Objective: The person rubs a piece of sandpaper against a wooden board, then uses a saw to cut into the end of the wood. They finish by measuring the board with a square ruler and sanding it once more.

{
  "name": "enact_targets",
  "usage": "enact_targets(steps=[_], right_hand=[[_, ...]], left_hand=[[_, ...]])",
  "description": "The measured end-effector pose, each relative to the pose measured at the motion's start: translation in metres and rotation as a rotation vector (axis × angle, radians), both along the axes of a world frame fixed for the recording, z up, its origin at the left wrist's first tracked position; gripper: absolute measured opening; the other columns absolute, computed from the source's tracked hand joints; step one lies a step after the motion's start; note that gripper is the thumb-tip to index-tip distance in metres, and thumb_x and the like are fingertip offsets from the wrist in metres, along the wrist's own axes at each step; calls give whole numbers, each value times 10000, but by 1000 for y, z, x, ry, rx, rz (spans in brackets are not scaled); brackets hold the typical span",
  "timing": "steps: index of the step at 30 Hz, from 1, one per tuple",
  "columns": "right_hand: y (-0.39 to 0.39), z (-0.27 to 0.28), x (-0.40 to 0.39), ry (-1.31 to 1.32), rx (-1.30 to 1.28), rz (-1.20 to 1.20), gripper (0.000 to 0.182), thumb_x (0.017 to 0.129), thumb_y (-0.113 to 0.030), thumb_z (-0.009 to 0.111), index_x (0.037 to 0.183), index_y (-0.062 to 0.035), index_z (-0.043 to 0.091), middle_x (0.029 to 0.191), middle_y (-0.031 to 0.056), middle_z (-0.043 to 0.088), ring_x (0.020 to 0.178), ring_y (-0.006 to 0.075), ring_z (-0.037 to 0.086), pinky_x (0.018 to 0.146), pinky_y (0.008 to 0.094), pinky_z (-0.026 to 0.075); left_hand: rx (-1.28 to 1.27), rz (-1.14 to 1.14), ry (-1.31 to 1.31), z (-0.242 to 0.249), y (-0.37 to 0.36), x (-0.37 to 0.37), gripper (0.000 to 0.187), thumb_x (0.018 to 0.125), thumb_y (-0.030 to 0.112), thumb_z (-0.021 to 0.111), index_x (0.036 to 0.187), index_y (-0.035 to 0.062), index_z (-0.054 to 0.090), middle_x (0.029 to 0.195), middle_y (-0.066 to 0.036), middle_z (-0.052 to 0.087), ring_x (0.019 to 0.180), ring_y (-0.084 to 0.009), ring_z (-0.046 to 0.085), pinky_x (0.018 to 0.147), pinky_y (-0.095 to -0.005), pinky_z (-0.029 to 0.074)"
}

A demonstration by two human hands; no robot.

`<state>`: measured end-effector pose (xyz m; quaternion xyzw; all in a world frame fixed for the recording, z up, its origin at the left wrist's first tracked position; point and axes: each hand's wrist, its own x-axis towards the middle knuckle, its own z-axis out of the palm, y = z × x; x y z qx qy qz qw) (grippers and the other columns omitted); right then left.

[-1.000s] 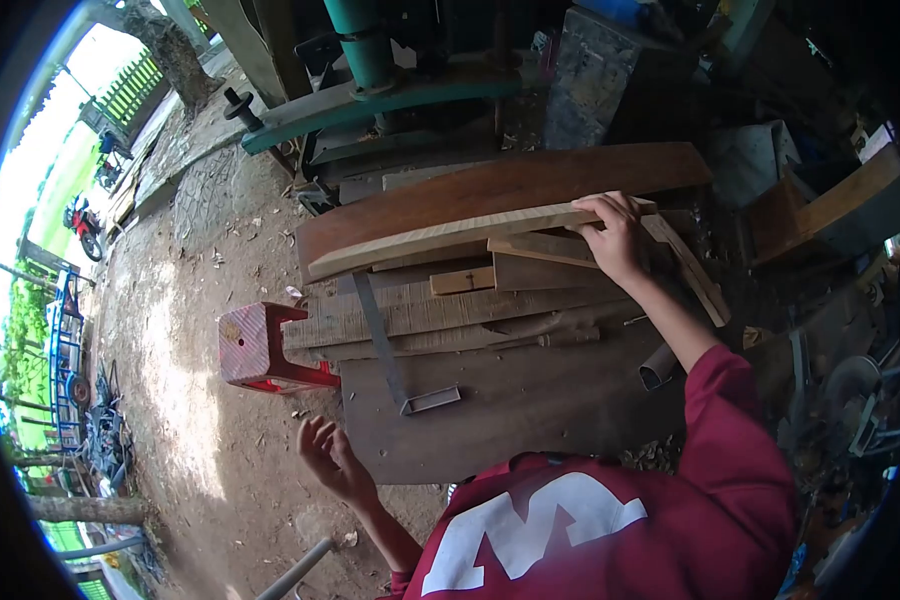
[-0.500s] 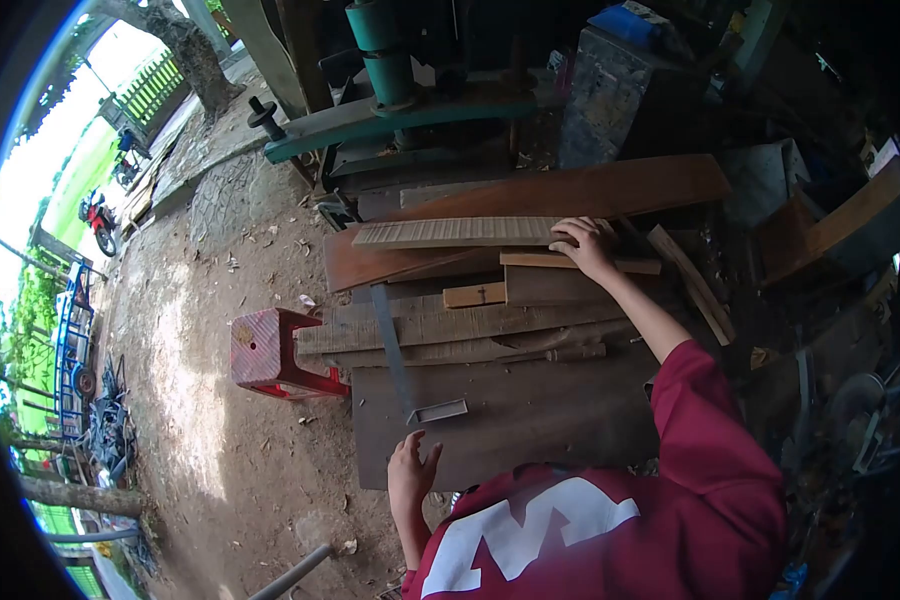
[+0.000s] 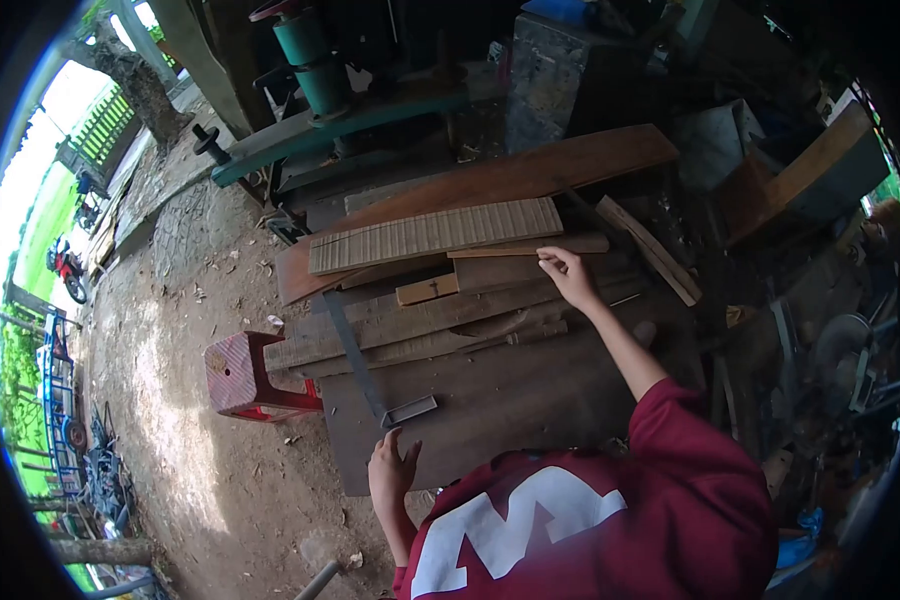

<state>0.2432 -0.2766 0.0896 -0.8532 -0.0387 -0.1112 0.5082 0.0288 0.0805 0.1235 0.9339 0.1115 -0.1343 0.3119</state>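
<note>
My right hand (image 3: 572, 279) hovers by the right end of a thin wooden strip (image 3: 510, 250), fingers loosely bent and apart, nothing visible in them. Just beyond it, a board with many cross grooves (image 3: 435, 235) lies face up on a long reddish-brown plank (image 3: 620, 160). My left hand (image 3: 391, 468) is open at the near left edge of the worktable (image 3: 500, 390), thumb and fingers spread. Close to its fingertips is a metal square (image 3: 355, 350) with a hollow rectangular stock. A small yellowish wooden block (image 3: 427, 290) sits between the hands and the grooved board.
Rough planks (image 3: 400, 340) lie across the table, and a loose wooden stick (image 3: 650, 250) slants at the right. A red stool (image 3: 245, 375) stands left of the table. Behind is a green metal machine (image 3: 340, 125). Dirt ground (image 3: 180, 380) stretches out to the left.
My right hand has let go of the grooved board's right end and drawn back toward me. The board now shows more of its grooved face. The view has shifted; my left hand stays open.
</note>
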Motion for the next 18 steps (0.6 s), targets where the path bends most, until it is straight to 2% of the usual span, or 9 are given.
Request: enact_targets(steps=[2, 4, 5, 6, 8, 11, 14, 17, 18], right_hand=[[1, -15, -22, 15, 207, -126, 180, 804, -109, 580, 961, -21, 593, 774, 27, 623, 684, 65, 552, 605, 211, 440], [7, -27, -49, 17, 336, -189, 177, 808, -100, 575, 954, -1, 590, 758, 29, 618, 662, 58, 550, 596, 204, 442], [12, -29, -63, 69, 407, -203, 167, 806, -84, 571, 943, 9, 590, 756, 31, 616, 661, 61, 552, 601, 199, 444], [14, -30, -76, 120, 431, -201, 160, 806, -75, 568, 938, 11, 591, 760, 36, 620, 660, 66, 559, 609, 199, 448], [11, -29, -95, 200, 495, -140, 153, 817, -92, 555, 936, -6, 599, 771, 36, 628, 663, 67, 565, 588, 194, 436], [-15, -15, -106, 300, 438, -346, 152, 837, -127, 532, 927, -30, 607, 790, 26, 636, 673, 68, 569, 551, 181, 395], [-52, -15, -104, 193, 427, -527, 148, 820, -77, 553, 927, 20, 587, 841, 67, 625, 771, 107, 586, 682, 215, 448], [-67, -16, -102, 64, 307, -571, 167, 792, -73, 580, 934, 16, 585, 854, 78, 624, 817, 140, 587, 684, 237, 451], [-68, -14, -103, 53, 114, -552, 190, 771, -71, 595, 943, 8, 582, 873, 88, 624, 838, 160, 584, 699, 251, 449]], left_hand=[[-1, -31, 63, -7, -3, 2, 412, 745, 321, 623, 1058, 67, 534, 982, -192, 569, 926, -348, 548, 773, -413, 445], [17, -55, 57, -14, -5, 3, 450, 745, 346, 623, 1088, 71, 529, 1075, -244, 516, 1018, -385, 489, 838, -426, 412], [7, -14, 81, -24, -6, 5, 520, 741, 393, 620, 1145, 86, 509, 1187, -321, 401, 1114, -445, 390, 909, -450, 359], [10, -25, 86, -34, -8, 5, 520, 741, 393, 620, 1145, 86, 509, 1187, -321, 401, 1114, -445, 390, 909, -450, 359], [285, -85, 87, -45, -12, 3, 565, 738, 427, 612, 1184, 104, 489, 1233, -375, 305, 1155, -480, 327, 946, -463, 322], [206, -114, 132, -40, -12, 4, 579, 739, 435, 606, 1205, 118, 473, 1267, -353, 279, 1179, -488, 287, 961, -471, 302], [63, -124, 165, -40, -10, 5, 570, 741, 423, 607, 1202, 117, 472, 1262, -336, 306, 1160, -480, 320, 951, -464, 319], [60, -162, 173, -41, -10, 6, 557, 739, 403, 613, 1195, 114, 474, 1252, -325, 330, 1138, -464, 358, 933, -452, 343], [59, -162, 179, -39, -11, 6, 557, 739, 403, 613, 1195, 114, 474, 1252, -325, 330, 1138, -464, 358, 933, -452, 343]])
